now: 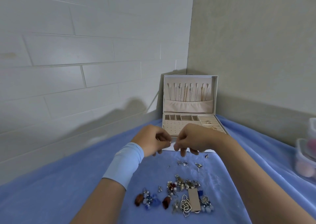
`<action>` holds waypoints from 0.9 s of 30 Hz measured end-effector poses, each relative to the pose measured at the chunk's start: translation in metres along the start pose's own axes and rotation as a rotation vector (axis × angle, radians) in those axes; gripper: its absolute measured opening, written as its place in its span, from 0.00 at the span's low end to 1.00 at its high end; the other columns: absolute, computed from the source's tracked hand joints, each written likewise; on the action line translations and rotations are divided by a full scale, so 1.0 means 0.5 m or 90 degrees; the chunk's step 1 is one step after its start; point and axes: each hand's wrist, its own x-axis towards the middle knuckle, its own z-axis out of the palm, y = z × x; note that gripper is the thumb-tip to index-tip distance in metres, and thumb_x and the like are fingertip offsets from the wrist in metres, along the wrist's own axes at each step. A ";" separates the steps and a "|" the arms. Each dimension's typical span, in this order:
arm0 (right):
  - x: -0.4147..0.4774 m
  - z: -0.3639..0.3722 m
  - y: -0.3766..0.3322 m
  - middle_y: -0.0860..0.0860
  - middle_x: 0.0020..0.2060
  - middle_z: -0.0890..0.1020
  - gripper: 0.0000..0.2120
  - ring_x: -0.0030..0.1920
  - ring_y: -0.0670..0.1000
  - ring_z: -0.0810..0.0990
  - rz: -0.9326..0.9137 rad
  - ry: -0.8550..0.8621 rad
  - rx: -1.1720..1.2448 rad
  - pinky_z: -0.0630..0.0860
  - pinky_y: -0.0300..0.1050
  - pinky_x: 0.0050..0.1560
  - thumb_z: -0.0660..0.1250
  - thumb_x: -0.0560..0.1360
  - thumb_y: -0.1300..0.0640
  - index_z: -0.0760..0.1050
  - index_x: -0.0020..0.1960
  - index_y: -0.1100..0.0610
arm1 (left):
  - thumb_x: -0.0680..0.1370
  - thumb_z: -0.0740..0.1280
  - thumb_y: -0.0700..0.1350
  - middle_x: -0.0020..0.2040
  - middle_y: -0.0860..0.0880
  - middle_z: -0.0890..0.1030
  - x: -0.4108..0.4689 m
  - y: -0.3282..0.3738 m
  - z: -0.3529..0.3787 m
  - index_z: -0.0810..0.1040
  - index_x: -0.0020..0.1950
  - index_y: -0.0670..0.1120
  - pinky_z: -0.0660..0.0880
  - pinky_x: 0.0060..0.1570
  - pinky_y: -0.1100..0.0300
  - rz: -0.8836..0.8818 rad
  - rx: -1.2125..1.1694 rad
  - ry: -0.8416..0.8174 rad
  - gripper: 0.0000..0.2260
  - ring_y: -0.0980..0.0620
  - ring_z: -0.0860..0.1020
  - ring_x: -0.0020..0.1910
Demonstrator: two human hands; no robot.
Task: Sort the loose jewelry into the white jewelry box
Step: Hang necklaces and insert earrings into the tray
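The white jewelry box (189,121) stands open in the corner, with necklaces hanging in its lid (188,92) and a few rings in the right slots. My left hand (150,140) and my right hand (191,140) meet just in front of the box, fingertips pinching a tiny piece (171,143) between them; it is too small to identify. A pile of loose earrings and brooches (181,196) lies on the blue cloth near me. Several small earrings (183,163) lie scattered between the pile and my hands.
The blue cloth (68,189) covers the whole surface. Clear plastic containers (306,157) with pink items stand at the right edge. Walls close in behind and to the right of the box. A beige card (194,199) lies among the pile.
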 end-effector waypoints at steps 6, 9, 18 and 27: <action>0.005 0.030 -0.006 0.49 0.37 0.86 0.05 0.31 0.47 0.78 0.085 -0.087 -0.214 0.77 0.41 0.36 0.80 0.68 0.55 0.84 0.41 0.49 | 0.77 0.71 0.44 0.37 0.57 0.82 0.002 0.002 -0.012 0.84 0.48 0.54 0.75 0.29 0.63 0.000 0.057 0.025 0.05 0.54 0.81 0.33; 0.015 0.040 -0.011 0.54 0.41 0.87 0.08 0.33 0.51 0.80 0.094 -0.053 -0.221 0.82 0.46 0.43 0.81 0.67 0.55 0.86 0.44 0.53 | 0.76 0.72 0.45 0.39 0.57 0.83 0.005 0.007 -0.013 0.82 0.44 0.56 0.68 0.27 0.71 0.017 0.065 0.045 0.05 0.56 0.80 0.32; 0.018 0.047 -0.011 0.52 0.32 0.83 0.12 0.36 0.53 0.84 0.098 -0.021 -0.273 0.84 0.48 0.48 0.80 0.67 0.54 0.85 0.47 0.60 | 0.76 0.70 0.41 0.39 0.53 0.83 0.010 -0.001 -0.027 0.81 0.44 0.51 0.67 0.26 0.72 0.022 -0.007 0.173 0.05 0.50 0.82 0.34; -0.004 -0.019 -0.001 0.50 0.34 0.86 0.06 0.26 0.48 0.79 0.023 0.058 -0.072 0.77 0.44 0.32 0.66 0.73 0.59 0.82 0.43 0.55 | 0.74 0.73 0.44 0.38 0.55 0.83 0.038 0.014 -0.018 0.81 0.41 0.57 0.75 0.41 0.63 0.048 -0.028 0.193 0.07 0.54 0.80 0.34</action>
